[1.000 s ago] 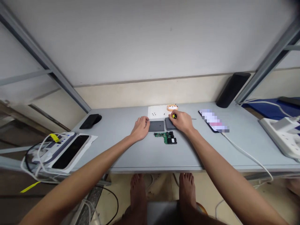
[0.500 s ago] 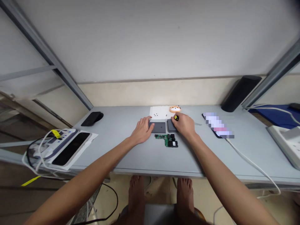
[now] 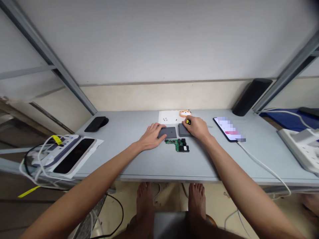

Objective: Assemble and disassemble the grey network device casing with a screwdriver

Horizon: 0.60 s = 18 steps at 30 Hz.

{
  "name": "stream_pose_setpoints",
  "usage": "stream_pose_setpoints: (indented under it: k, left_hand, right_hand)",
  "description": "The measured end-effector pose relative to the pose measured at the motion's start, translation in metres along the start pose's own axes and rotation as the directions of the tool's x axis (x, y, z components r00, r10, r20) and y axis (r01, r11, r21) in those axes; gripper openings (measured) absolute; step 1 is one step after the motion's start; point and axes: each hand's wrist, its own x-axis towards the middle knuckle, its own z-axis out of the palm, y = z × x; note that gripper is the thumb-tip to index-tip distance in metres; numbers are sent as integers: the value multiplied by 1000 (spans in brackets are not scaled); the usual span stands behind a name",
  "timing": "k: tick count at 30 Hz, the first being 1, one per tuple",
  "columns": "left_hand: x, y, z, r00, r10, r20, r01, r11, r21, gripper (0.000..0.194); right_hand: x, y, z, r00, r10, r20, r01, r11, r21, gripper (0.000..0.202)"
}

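Note:
My left hand (image 3: 151,136) grips the left end of a flat dark grey cover plate (image 3: 169,132) between thumb and fingers. Closed round a yellow-and-black screwdriver (image 3: 188,121), my right hand (image 3: 198,127) rests at a dark grey slotted case (image 3: 182,130). Only the end of the screwdriver's handle shows; its tip is hidden, and so is the right part of the case. In front of both grey parts lies a green circuit board (image 3: 177,143) with black connectors. Several tiny dark screws (image 3: 165,119) lie on a white sheet (image 3: 171,114) behind them.
An orange-and-white animal-faced item (image 3: 185,113) sits on the sheet. A thin metal tool (image 3: 210,126) lies right of my hand. Further right are a lit phone (image 3: 229,129) on a cable, a black cylinder (image 3: 251,97) and a power strip (image 3: 296,146). Another phone (image 3: 74,156) lies left.
The view has shifted a little. The case appears slightly turned, and its slotted front edge shows more. Both hands keep nearly the same hold.

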Motion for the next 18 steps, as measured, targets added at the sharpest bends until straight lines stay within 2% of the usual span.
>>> stream_pose_setpoints:
  k: [8,15,18]
  left_hand:
    - [-1,-7,0,999,49,-8,-49,997,-65,44]
    - [0,-8,0,997,-31,-64,26,997,-78,58]
    - [-2,-6,-2,996,-51,-73,45,995,-88,59]
  right_hand:
    - [-1,1,1,998,-49,-28,49,999,20,19]
    - [-3,2,1,997,-58,-40,60,997,43,20]
    - [-10,-5,-6,988,-107,-112,115,991,70,20]
